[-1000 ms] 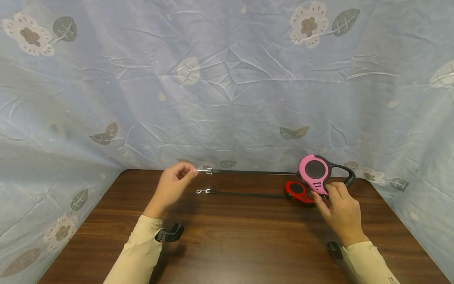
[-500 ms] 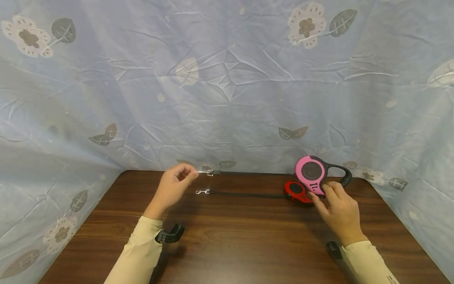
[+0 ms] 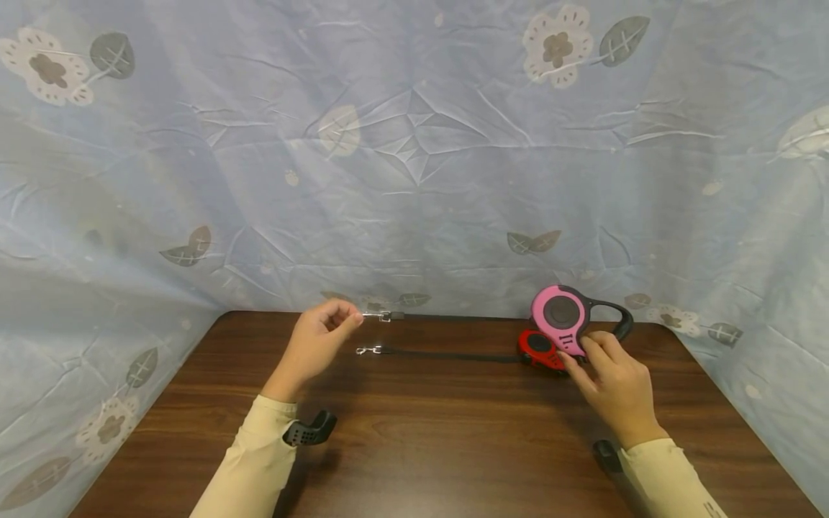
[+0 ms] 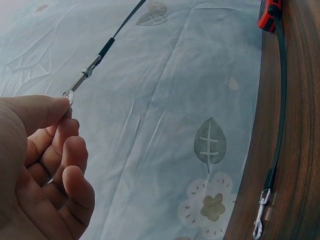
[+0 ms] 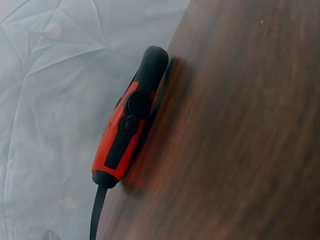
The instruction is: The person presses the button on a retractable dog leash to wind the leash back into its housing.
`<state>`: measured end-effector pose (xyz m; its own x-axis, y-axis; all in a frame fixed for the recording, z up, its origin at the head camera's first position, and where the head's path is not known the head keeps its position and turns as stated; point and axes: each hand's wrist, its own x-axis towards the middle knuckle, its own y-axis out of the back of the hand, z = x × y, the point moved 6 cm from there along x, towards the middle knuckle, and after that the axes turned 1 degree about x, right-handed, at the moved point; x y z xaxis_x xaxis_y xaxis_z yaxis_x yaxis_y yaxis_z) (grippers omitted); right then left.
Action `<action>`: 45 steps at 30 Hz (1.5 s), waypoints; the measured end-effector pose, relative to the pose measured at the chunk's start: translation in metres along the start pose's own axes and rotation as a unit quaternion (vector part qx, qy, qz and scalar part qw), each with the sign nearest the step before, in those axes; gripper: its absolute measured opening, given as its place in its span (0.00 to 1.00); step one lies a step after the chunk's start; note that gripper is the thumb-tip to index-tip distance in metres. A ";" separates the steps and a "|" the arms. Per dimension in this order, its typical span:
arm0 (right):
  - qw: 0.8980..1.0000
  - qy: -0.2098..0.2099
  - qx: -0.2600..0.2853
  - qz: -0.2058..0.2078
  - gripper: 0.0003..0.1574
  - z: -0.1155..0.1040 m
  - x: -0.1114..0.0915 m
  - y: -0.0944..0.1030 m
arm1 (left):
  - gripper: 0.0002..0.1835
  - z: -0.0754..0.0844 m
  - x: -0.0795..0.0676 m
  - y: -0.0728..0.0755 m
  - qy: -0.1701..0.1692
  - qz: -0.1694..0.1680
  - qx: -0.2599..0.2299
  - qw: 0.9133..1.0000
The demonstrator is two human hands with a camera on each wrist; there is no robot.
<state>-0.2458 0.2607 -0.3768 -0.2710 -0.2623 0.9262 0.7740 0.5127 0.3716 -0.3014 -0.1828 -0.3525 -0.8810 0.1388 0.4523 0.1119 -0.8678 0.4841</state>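
Observation:
My left hand (image 3: 317, 342) pinches the silver snap hook (image 3: 383, 316) of a pink retractable dog leash (image 3: 561, 312) between thumb and index finger. From that hook the leash's dark strap runs right, to the pink case with its black loop handle. My right hand (image 3: 615, 388) grips the lower part of this case. Below and partly behind it lies a red retractable leash (image 3: 539, 348) on the table. Its black strap (image 4: 281, 100) is drawn out to the left and ends in another silver snap hook (image 4: 262, 207). The right wrist view shows only the red leash (image 5: 120, 135), not my hand.
A brown wood-grain table (image 3: 414, 432) carries everything. Right behind its far edge hangs a pale blue curtain (image 3: 414, 216) with flowers and leaves, which also closes in both sides.
My right hand has shifted slightly left with the pink leash, bringing the case a little closer to my left hand. My left hand stays almost still, and the red leash has not moved.

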 end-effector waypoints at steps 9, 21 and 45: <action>1.000 0.003 0.009 -0.009 0.36 -0.003 0.001 -0.001 | 0.08 0.001 0.000 -0.001 -0.004 -0.005 0.002 1.000; 1.000 0.007 0.001 -0.010 0.35 -0.005 0.001 -0.002 | 0.07 0.003 -0.001 -0.003 -0.007 -0.011 0.003 1.000; 1.000 0.004 0.005 -0.018 0.33 -0.007 -0.002 -0.006 | 0.08 0.007 -0.001 -0.007 -0.008 -0.017 0.015 1.000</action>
<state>-0.2462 0.2527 -0.3809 -0.2937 -0.2865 0.9119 0.7577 0.5118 0.4048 -0.2980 -0.1735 -0.3515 -0.8770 0.1756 0.4473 0.0960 -0.8480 0.5212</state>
